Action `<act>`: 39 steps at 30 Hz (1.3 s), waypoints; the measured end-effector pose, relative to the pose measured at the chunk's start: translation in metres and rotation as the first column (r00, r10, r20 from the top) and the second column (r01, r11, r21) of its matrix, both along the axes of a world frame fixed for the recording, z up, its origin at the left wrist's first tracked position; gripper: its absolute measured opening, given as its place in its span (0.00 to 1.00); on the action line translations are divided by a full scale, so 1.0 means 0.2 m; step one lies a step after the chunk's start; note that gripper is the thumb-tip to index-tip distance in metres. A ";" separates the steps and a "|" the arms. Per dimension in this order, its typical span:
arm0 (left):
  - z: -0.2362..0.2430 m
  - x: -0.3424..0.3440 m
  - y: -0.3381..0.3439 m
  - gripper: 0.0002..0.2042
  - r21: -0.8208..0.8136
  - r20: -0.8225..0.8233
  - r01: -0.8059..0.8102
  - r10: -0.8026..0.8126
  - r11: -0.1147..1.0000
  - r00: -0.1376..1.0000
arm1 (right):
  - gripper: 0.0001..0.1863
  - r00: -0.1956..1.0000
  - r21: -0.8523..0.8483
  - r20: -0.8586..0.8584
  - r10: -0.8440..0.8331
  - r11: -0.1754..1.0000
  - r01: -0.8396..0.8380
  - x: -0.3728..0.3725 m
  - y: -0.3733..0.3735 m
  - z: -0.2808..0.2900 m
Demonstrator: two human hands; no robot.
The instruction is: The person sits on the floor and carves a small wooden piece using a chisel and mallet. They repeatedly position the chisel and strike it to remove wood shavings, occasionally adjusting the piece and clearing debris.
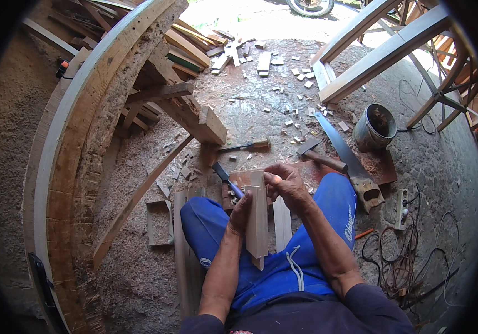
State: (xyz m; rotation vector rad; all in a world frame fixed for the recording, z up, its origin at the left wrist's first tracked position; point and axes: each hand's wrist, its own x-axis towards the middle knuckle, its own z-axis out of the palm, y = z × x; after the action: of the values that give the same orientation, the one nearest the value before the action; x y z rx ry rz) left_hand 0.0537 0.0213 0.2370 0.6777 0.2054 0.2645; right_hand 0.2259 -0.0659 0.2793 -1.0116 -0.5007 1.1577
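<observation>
Wooden block (pixel 257 220) gripped by both hands' fingers (pixel 243 207), chisel (pixel 226 178), hammer (pixel 321 157), handsaw (pixel 345 155) nearby

A pale wooden block (pixel 257 220), long and squared, stands nearly upright between the hands, its lower end down at the lap and its upper end at fingertip height. The left hand (pixel 241 211) clasps its left face about midway. The right hand (pixel 286 183) pinches its top corner, fingers curled over the end grain.
</observation>
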 end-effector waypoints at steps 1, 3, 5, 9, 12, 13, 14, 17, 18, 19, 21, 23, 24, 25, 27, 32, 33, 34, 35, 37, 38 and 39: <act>-0.03 0.01 0.01 0.31 -0.026 0.003 0.040 -0.040 0.999 0.999 | 0.15 1.000 0.000 0.013 -0.008 1.000 0.008 0.01 -0.01 0.01; -0.16 -0.04 0.06 0.32 -0.082 -0.009 0.118 -0.119 0.990 0.993 | 0.14 0.999 0.006 0.042 -0.014 1.000 0.014 0.03 -0.03 0.03; -0.06 0.03 0.04 0.32 -0.029 -0.116 0.110 -0.112 0.994 0.987 | 0.16 0.996 -0.065 0.074 -0.038 0.997 0.043 0.07 -0.05 0.03; -0.01 0.16 0.00 0.31 0.115 -0.233 -0.136 0.159 0.984 0.959 | 0.29 0.992 -0.134 0.123 0.015 0.991 0.001 0.12 -0.09 -0.04; 0.21 0.31 -0.05 0.38 0.180 -0.214 -0.362 0.396 0.915 0.893 | 0.46 0.948 -0.131 0.291 0.131 0.987 -0.096 0.06 -0.18 -0.21; 0.16 0.28 0.00 0.39 0.182 -0.176 -0.357 0.388 0.916 0.905 | 0.50 0.956 -0.072 0.242 0.166 0.986 -0.153 -0.02 -0.22 -0.22; 0.05 0.23 0.08 0.40 0.184 -0.135 -0.353 0.379 0.917 0.915 | 0.51 0.963 -0.077 0.110 0.246 0.968 -0.238 -0.09 -0.26 -0.21; -0.01 0.23 0.17 0.42 0.293 -0.117 -0.372 0.419 0.881 0.900 | 0.51 0.901 -0.060 -0.040 0.432 0.899 -0.434 -0.13 -0.33 -0.16; 0.00 0.26 0.16 0.43 0.341 -0.104 -0.418 0.475 0.842 0.874 | 0.51 0.920 -0.126 0.146 0.363 0.929 -0.347 -0.13 -0.30 -0.15; 0.03 0.29 0.13 0.43 0.387 -0.090 -0.455 0.524 0.802 0.847 | 0.51 0.922 -0.099 0.286 0.260 0.965 -0.241 -0.12 -0.29 -0.17; 0.05 0.26 0.18 0.39 0.399 -0.074 -0.429 0.495 0.810 0.866 | 0.51 0.773 -0.143 0.617 0.147 0.987 -0.074 -0.05 -0.26 -0.26; 0.11 0.27 0.22 0.35 0.443 -0.091 -0.460 0.549 0.770 0.831 | 0.50 0.548 -0.172 0.820 0.167 0.984 -0.042 0.03 -0.24 -0.28; 0.15 0.28 0.21 0.29 0.375 -0.116 -0.472 0.545 0.798 0.830 | 0.48 0.542 -0.078 0.836 0.080 0.997 -0.027 0.04 -0.24 -0.28; 0.15 0.28 0.24 0.27 0.388 -0.091 -0.506 0.578 0.770 0.811 | 0.46 0.531 -0.020 0.847 0.010 1.000 0.014 0.06 -0.24 -0.30; 0.14 0.26 0.30 0.25 0.412 -0.039 -0.569 0.638 0.711 0.769 | 0.43 0.500 0.096 0.856 -0.132 0.991 0.096 0.10 -0.23 -0.35; 0.10 0.32 0.33 0.20 0.401 0.035 -0.670 0.721 0.624 0.692 | 0.35 0.783 -0.128 0.573 -0.240 0.918 0.375 0.27 -0.28 -0.46; 0.08 0.34 0.34 0.20 0.395 0.045 -0.682 0.729 0.615 0.683 | 0.35 0.841 -0.200 0.479 -0.252 0.901 0.384 0.30 -0.29 -0.47; 0.04 0.34 0.35 0.20 0.390 0.053 -0.695 0.738 0.605 0.672 | 0.34 0.887 -0.273 0.378 -0.267 0.883 0.382 0.30 -0.30 -0.48; 0.01 0.34 0.37 0.19 0.384 0.061 -0.707 0.748 0.594 0.661 | 0.34 0.889 -0.285 0.371 -0.268 0.878 0.383 0.31 -0.30 -0.50; -0.07 0.34 0.41 0.19 0.281 -0.050 -0.735 0.775 0.617 0.630 | 0.35 0.895 -0.308 0.359 -0.265 0.872 0.381 0.30 -0.28 -0.52; -0.10 0.33 0.43 0.19 0.228 -0.106 -0.752 0.784 0.618 0.612 | 0.37 0.931 -0.340 0.344 -0.125 0.907 0.248 0.31 -0.29 -0.52; -0.13 0.32 0.44 0.19 0.158 -0.146 -0.751 0.767 0.641 0.625 | 0.39 0.945 -0.273 0.303 -0.120 0.940 0.207 0.29 -0.29 -0.52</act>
State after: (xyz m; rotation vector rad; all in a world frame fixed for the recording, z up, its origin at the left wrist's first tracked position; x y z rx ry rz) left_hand 0.1177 0.1090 0.2101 0.6680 0.6921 1.0430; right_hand 0.2830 -0.1240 0.1757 -1.4708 -0.4601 0.9594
